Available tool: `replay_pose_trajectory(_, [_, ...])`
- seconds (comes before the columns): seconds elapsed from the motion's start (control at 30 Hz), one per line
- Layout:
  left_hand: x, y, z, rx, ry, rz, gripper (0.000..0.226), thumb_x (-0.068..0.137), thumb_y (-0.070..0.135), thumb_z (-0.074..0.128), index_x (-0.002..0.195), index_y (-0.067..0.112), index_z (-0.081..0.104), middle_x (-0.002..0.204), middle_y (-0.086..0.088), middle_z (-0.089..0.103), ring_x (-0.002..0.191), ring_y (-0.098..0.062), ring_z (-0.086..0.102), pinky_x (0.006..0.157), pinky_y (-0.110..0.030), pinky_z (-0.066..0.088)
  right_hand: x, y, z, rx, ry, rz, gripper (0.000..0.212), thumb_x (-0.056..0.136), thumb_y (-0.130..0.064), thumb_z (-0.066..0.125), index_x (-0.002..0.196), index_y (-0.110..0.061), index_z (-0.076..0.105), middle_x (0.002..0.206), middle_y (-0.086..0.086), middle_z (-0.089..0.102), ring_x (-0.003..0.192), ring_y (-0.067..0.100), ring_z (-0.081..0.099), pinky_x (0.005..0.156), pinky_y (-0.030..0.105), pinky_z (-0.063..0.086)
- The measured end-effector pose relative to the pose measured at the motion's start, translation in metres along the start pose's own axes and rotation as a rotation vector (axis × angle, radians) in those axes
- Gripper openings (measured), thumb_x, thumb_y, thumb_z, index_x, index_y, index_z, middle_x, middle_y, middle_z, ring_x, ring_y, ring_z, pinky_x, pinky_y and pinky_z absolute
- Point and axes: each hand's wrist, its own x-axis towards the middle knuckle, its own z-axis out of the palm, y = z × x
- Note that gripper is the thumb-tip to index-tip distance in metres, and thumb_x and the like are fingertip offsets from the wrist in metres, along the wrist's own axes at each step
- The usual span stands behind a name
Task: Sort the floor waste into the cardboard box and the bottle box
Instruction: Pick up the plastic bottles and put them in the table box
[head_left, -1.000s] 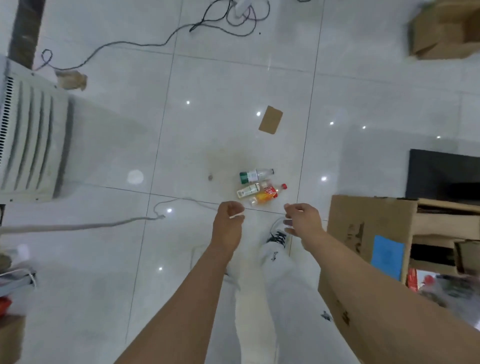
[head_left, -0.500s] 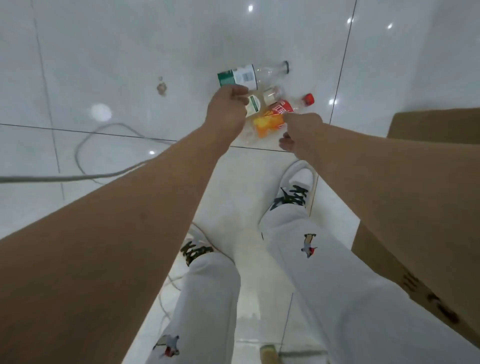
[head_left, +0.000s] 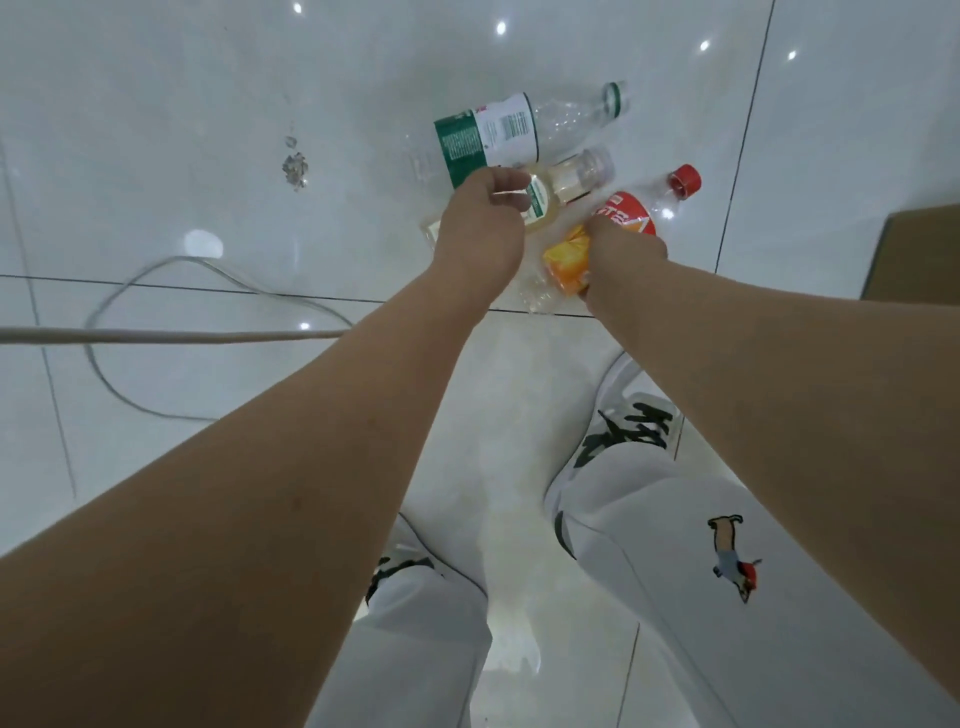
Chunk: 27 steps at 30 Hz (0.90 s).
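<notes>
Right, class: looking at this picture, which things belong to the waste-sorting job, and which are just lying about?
Part of the job:
green-labelled bottle
pale yellow bottle, gripped by the left hand
red-capped bottle, gripped by the right hand
cardboard box, at the right edge

Just lying about:
white cable
patch of debris on the floor

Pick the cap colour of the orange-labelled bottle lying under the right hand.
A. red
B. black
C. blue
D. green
A: the orange-labelled bottle under the right hand ends in a red cap; the only green neck ring is on the clear green-labelled bottle lying beyond it.
</notes>
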Motion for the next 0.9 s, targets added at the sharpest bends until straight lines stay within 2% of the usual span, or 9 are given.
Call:
replay_pose_trajectory(0.1, [-0.019, 0.008, -0.003, 0.029, -0.015, -0.002, 0.036, 0.088, -0.004, 0.044, 0.106, 0.023, 0.059, 0.114, 0.001, 0.065, 0.104, -0.016, 0.062, 0.085, -0.028, 0.051, -0.025, -0.001, -0.028, 0.02, 0.021, -0.034, 0.065, 0.084, -0.037, 0.072, 0.138, -0.018, 0.04, 0.107, 0.002, 0.048, 0.109, 0.025, 0.053, 0.096, 0.046, 0.05])
replay_pose_trajectory(0.17, [-0.046, 0.025, -0.008, 0.029, -0.015, -0.002, 0.031, 0.089, -0.001, 0.045, 0.105, 0.023, 0.059, 0.12, -0.001, 0.064, 0.098, -0.017, 0.062, 0.075, -0.026, 0.049, -0.054, -0.005, -0.048, 0.033, -0.007, -0.071, 0.062, 0.082, -0.037, 0.073, 0.133, -0.016, 0.044, 0.096, 0.0, 0.05, 0.102, 0.023, 0.056, 0.093, 0.044, 0.053])
replay_pose_trajectory(0.23, [-0.089, 0.047, -0.014, -0.005, 0.006, -0.013, 0.027, 0.09, 0.002, 0.046, 0.102, 0.023, 0.059, 0.121, -0.002, 0.064, 0.09, -0.017, 0.061, 0.067, -0.022, 0.045, -0.1, -0.012, -0.075, 0.032, -0.012, -0.145, 0.053, 0.08, -0.036, 0.076, 0.12, -0.014, 0.05, 0.098, 0.001, 0.056, 0.099, 0.023, 0.061, 0.09, 0.042, 0.054])
replay_pose_trajectory(0.33, [-0.177, 0.094, -0.022, -0.095, 0.023, -0.043, 0.029, 0.091, -0.002, 0.043, 0.105, 0.02, 0.058, 0.107, -0.001, 0.064, 0.077, -0.013, 0.056, 0.058, -0.019, 0.042, -0.192, -0.032, -0.13, 0.096, -0.023, -0.327, 0.043, 0.079, -0.035, 0.077, 0.111, -0.012, 0.06, 0.102, 0.002, 0.067, 0.095, 0.02, 0.067, 0.087, 0.037, 0.056])
replay_pose_trajectory(0.5, [-0.362, 0.238, -0.061, -0.156, -0.044, 0.086, 0.025, 0.09, 0.003, 0.055, 0.106, 0.02, 0.062, 0.1, -0.001, 0.068, 0.079, -0.013, 0.062, 0.072, -0.023, 0.05, -0.414, -0.087, -0.264, 0.245, -0.019, -0.562, 0.034, 0.082, -0.031, 0.075, 0.111, -0.018, 0.061, 0.101, -0.002, 0.068, 0.093, 0.014, 0.067, 0.081, 0.028, 0.054])
replay_pose_trajectory(0.6, [-0.486, 0.345, -0.083, -0.17, -0.14, 0.255, 0.021, 0.09, 0.008, 0.058, 0.102, 0.024, 0.062, 0.091, 0.005, 0.067, 0.073, -0.008, 0.059, 0.067, -0.019, 0.048, -0.539, -0.116, -0.351, 0.371, 0.025, -0.655, 0.039, 0.078, -0.034, 0.076, 0.111, -0.02, 0.061, 0.102, -0.002, 0.069, 0.094, 0.014, 0.068, 0.086, 0.036, 0.057])
replay_pose_trajectory(0.67, [-0.562, 0.398, -0.083, -0.16, -0.227, 0.365, 0.023, 0.089, 0.007, 0.057, 0.103, 0.025, 0.061, 0.103, 0.002, 0.068, 0.078, -0.01, 0.06, 0.071, -0.02, 0.049, -0.609, -0.128, -0.408, 0.455, 0.035, -0.739, 0.041, 0.074, -0.039, 0.077, 0.108, -0.023, 0.061, 0.103, 0.0, 0.071, 0.095, 0.017, 0.069, 0.088, 0.044, 0.057])
replay_pose_trajectory(0.8, [-0.686, 0.464, -0.051, -0.121, -0.426, 0.53, 0.024, 0.089, 0.01, 0.057, 0.108, 0.023, 0.061, 0.116, -0.003, 0.067, 0.105, -0.019, 0.065, 0.093, -0.029, 0.052, -0.711, -0.137, -0.514, 0.557, 0.116, -0.895, 0.052, 0.077, -0.042, 0.076, 0.12, -0.02, 0.058, 0.112, 0.001, 0.068, 0.102, 0.019, 0.067, 0.092, 0.045, 0.055])
replay_pose_trajectory(0.9, [-0.762, 0.483, -0.018, -0.096, -0.553, 0.618, 0.024, 0.093, 0.01, 0.055, 0.115, 0.019, 0.061, 0.116, -0.002, 0.067, 0.104, -0.016, 0.065, 0.094, -0.029, 0.052, -0.754, -0.127, -0.586, 0.611, 0.199, -0.971, 0.049, 0.081, -0.041, 0.075, 0.122, -0.021, 0.057, 0.111, -0.002, 0.068, 0.102, 0.016, 0.066, 0.093, 0.045, 0.055])
